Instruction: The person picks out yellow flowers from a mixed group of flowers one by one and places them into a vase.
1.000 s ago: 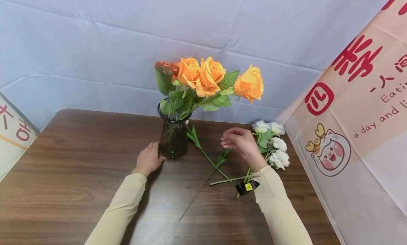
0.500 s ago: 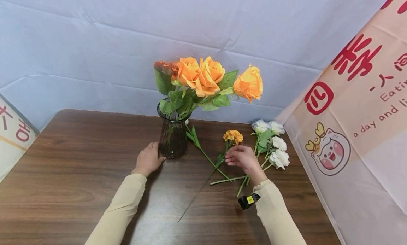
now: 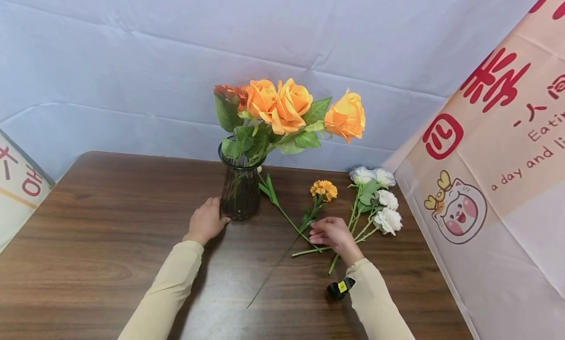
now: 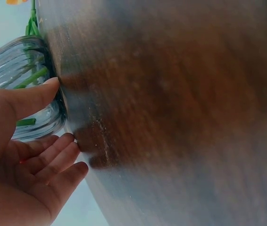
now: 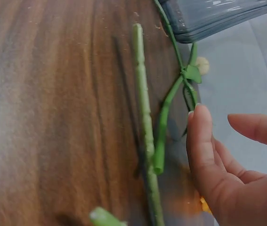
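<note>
A dark ribbed glass vase [image 3: 240, 197] stands upright, holding orange roses [image 3: 291, 107] and a reddish-orange flower [image 3: 230, 92]. Low at its left side lies my left hand [image 3: 206, 221]; the thumb touches the base, and the other fingers lie relaxed beside the glass [image 4: 53, 113]. My right hand [image 3: 333, 234] hovers beside the stem of a small orange ruffled flower [image 3: 324, 189] lying on the table. In the right wrist view, the right thumb and index finger stand apart with no stem gripped between them. Another green stem [image 3: 288, 217] crosses under that flower; its head is mostly hidden behind the vase.
Several white flowers [image 3: 387, 221] lie at the right of the brown wooden table [image 3: 110, 242], their stems pointing toward the front. Pale cloth [image 3: 176, 60] hangs behind the table, and a printed banner [image 3: 485, 183] stands along the right side.
My right hand has come down and toward the front, from over the orange ruffled flower's head to beside its stem, uncovering the bloom. The left hand and the vase have stayed put.
</note>
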A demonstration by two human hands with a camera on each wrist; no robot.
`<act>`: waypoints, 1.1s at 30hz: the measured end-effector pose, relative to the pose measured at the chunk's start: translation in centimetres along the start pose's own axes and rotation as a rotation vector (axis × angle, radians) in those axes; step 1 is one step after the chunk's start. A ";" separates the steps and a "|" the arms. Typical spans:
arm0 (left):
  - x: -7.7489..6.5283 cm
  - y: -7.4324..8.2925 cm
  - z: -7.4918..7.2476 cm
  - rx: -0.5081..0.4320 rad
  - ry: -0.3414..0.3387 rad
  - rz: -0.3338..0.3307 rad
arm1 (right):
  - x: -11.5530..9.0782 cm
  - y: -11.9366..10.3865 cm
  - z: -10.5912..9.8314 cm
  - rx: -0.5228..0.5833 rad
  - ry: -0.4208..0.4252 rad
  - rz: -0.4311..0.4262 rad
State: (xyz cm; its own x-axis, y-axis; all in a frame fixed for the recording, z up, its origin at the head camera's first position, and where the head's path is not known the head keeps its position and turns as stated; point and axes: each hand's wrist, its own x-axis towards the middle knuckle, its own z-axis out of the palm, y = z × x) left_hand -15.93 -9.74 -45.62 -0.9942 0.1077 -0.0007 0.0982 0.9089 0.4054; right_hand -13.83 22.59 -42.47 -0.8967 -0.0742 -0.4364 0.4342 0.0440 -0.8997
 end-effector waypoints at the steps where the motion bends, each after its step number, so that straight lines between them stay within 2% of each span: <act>1: 0.0 0.0 0.0 -0.002 0.000 0.000 | 0.1 0.1 0.1 0.003 -0.001 0.006; 18: 0.0 0.0 0.0 -0.008 0.003 -0.001 | 0.6 0.8 1.3 0.081 -0.046 0.090; 33: 0.1 0.0 -0.1 0.002 -0.012 -0.004 | 1.3 0.9 2.0 0.085 -0.019 0.121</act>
State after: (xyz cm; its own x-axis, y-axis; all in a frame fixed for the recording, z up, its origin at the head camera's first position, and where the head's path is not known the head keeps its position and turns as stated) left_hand -16.05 -9.76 -45.58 -0.9940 0.1089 -0.0128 0.0945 0.9102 0.4033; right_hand -14.38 20.53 -43.87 -0.8357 -0.0925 -0.5414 0.5458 -0.0305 -0.8374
